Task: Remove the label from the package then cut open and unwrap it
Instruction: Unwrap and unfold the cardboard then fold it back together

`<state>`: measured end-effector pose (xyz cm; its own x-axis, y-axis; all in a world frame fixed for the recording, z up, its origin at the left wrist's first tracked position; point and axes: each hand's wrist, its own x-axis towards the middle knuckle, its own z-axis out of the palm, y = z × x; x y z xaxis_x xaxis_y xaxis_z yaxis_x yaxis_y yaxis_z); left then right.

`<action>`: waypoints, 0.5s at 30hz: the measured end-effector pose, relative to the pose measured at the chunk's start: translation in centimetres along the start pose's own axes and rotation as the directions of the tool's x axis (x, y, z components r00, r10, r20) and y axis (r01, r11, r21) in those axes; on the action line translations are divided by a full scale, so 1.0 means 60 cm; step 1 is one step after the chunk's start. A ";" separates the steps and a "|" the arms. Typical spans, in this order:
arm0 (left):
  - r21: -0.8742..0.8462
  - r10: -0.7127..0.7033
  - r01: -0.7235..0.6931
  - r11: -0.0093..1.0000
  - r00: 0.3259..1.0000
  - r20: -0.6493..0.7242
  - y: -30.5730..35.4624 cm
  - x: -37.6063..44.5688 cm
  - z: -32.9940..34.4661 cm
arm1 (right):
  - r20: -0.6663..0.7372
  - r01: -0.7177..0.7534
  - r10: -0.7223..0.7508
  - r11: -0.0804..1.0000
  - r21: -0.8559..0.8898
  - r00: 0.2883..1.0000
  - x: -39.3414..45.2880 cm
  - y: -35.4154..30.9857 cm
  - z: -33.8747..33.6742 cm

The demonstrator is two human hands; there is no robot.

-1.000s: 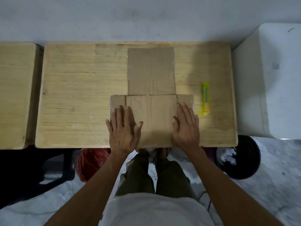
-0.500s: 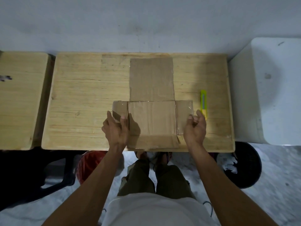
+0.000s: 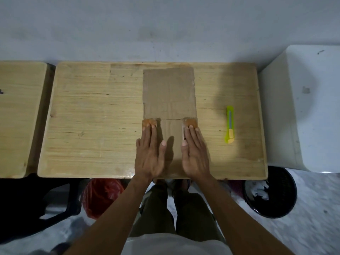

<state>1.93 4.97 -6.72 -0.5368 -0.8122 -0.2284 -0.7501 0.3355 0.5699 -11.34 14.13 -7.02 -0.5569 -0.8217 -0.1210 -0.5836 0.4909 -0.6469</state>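
A flattened brown cardboard package (image 3: 168,92) lies on the wooden table (image 3: 95,126), its long panel stretching away from me. Both side flaps are folded inward over the near panel. My left hand (image 3: 149,153) lies flat, palm down, on the left flap, fingers pointing away. My right hand (image 3: 195,153) presses flat on the right flap in the same way. Bare cardboard shows between my thumbs. A yellow-green utility knife (image 3: 230,124) rests on the table to the right of my right hand, untouched.
A second wooden table (image 3: 16,116) stands at the left and a white block (image 3: 309,107) at the right. Below the table edge are a black bin (image 3: 270,192) with white scraps, a red bag (image 3: 103,196) and a dark chair (image 3: 36,208). A grey wall runs behind.
My hands gripped the outspread side flaps, folded them inward over the near panel, and now lie flat on them. The knife has not moved.
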 end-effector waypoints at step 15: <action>0.397 -0.005 -0.018 0.917 0.998 0.057 -0.041 0.006 0.050 | 0.040 0.047 -0.031 0.856 -0.514 0.999 -0.007 0.039 0.062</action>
<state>2.42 5.28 -10.59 -0.5540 -0.7854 -0.2760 -0.8321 0.5120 0.2132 -10.26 14.57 -11.30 -0.5143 -0.8476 -0.1307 -0.8300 0.5303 -0.1728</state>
